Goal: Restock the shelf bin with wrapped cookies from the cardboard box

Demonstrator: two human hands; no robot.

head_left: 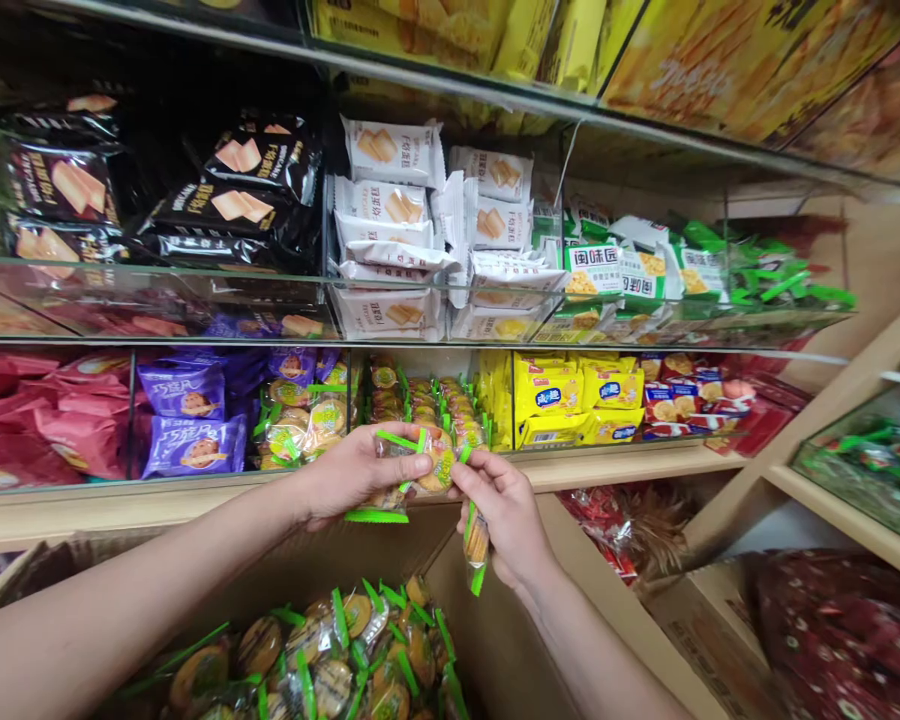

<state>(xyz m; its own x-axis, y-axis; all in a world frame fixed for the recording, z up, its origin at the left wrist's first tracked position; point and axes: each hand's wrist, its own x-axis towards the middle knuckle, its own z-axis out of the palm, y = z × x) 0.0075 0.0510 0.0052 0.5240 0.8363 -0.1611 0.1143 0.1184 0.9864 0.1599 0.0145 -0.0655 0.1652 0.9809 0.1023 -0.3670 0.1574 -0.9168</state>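
My left hand (361,468) is closed on several clear cookie packets with bright green ends; one packet (435,462) faces me with its label showing. My right hand (499,500) pinches packets of the same kind beside it, and one packet (476,540) hangs below its fingers. Both hands meet over the cardboard box, in front of the lower shelf. Behind them, rows of the same green-ended packets (424,400) stand in a glass-fronted compartment. Below, a heap of loose cookie packets (337,650) lies in the cardboard box (487,610).
Purple packets (195,445) and red packets (75,430) fill compartments at left; yellow packets (547,395) sit to the right. White cake packets (390,210) and black ones (240,190) occupy the shelf above. A wooden shelf edge (195,500) runs between box and compartments.
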